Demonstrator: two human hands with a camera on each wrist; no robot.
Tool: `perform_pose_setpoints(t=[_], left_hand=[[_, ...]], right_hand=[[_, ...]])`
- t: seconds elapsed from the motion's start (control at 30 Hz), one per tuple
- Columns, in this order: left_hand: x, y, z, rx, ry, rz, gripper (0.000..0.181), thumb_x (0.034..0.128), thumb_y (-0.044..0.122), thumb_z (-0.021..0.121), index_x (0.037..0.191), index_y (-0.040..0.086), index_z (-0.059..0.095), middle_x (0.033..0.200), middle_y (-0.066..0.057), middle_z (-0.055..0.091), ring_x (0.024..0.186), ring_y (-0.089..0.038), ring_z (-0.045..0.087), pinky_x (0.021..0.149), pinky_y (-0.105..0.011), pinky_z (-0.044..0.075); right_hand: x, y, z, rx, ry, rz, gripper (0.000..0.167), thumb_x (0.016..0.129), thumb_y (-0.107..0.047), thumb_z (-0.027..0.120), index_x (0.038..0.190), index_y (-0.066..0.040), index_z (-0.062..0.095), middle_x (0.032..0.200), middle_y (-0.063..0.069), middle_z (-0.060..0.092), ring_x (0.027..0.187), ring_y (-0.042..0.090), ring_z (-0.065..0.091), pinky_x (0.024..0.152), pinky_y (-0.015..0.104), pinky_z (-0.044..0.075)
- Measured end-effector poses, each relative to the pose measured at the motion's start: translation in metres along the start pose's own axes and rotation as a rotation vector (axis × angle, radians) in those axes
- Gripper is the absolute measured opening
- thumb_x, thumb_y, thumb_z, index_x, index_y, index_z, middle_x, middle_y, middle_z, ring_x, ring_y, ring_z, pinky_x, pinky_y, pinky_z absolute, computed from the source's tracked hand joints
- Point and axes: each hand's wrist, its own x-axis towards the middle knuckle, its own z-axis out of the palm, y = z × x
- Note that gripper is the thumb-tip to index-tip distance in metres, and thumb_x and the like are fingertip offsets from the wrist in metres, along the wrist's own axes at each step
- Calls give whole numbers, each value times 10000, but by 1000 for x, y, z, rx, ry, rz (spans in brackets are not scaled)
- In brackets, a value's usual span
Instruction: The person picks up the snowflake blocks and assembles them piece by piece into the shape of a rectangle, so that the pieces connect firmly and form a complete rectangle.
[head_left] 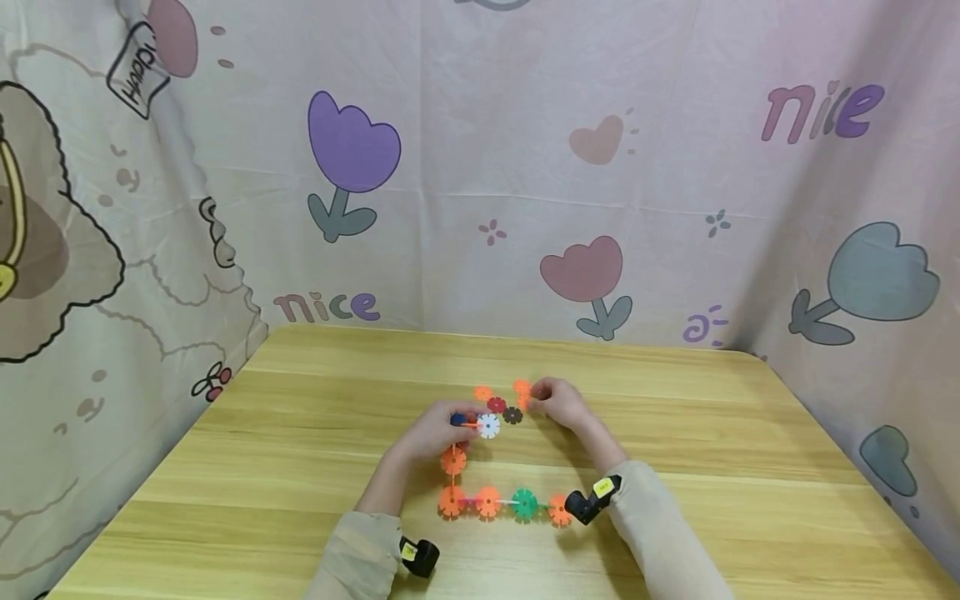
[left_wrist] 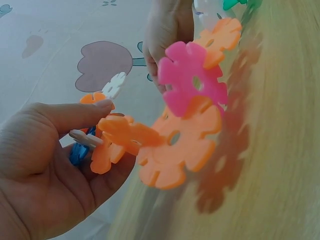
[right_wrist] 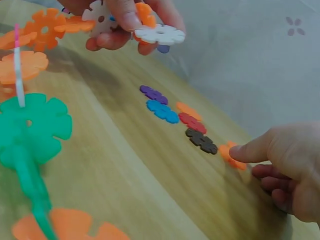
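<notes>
My left hand (head_left: 435, 429) pinches one end of a chain of slotted plastic snowflake discs between thumb and fingers. A white disc (head_left: 488, 426) and a blue disc (left_wrist: 79, 152) show beside the fingers. Orange discs (left_wrist: 182, 150) and a pink disc (left_wrist: 192, 77) follow along the chain, and a green disc (head_left: 524, 503) sits in its near row. Farther right, my right hand (head_left: 561, 402) reaches to a loose orange disc (right_wrist: 232, 156) on the table. Its thumb touches that disc, while the other fingers are loosely bent beside it.
Loose discs lie on the wooden table (head_left: 675, 417) between the hands: dark brown (right_wrist: 201, 141), red (right_wrist: 192, 122), light blue (right_wrist: 162, 111), purple (right_wrist: 153, 94) and another orange one (head_left: 483, 392). A printed cloth (head_left: 480, 167) hangs behind the table.
</notes>
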Motion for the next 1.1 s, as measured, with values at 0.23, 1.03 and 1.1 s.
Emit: perform_pose_setpoints(t=[0.23, 1.03, 1.1], left_hand=[[-1, 1, 0, 4, -1, 4, 347, 888, 39, 575, 1234, 10, 575, 969, -101, 575, 666, -188, 580, 585, -294, 487], [0, -1, 3, -14, -1, 21, 344, 900, 53, 577, 1241, 7, 572, 1068, -156, 554, 701, -249, 604, 610, -300, 509], [0, -2, 3, -11, 2, 18, 346, 900, 54, 578, 1243, 8, 571, 1096, -172, 552, 702, -240, 605, 618, -307, 512]], right_hand=[[-2, -2, 5, -54, 14, -32, 230, 824, -103, 697, 1016, 12, 646, 910, 96, 614, 842, 234, 554, 775, 405, 459], [-27, 4, -5, 175, -29, -47, 155, 822, 70, 612, 970, 47, 572, 740, 70, 550, 632, 164, 533, 576, 276, 460], [-32, 4, -4, 219, -45, -47, 197, 837, 59, 599, 1033, 64, 598, 737, 72, 572, 619, 166, 551, 567, 278, 474]])
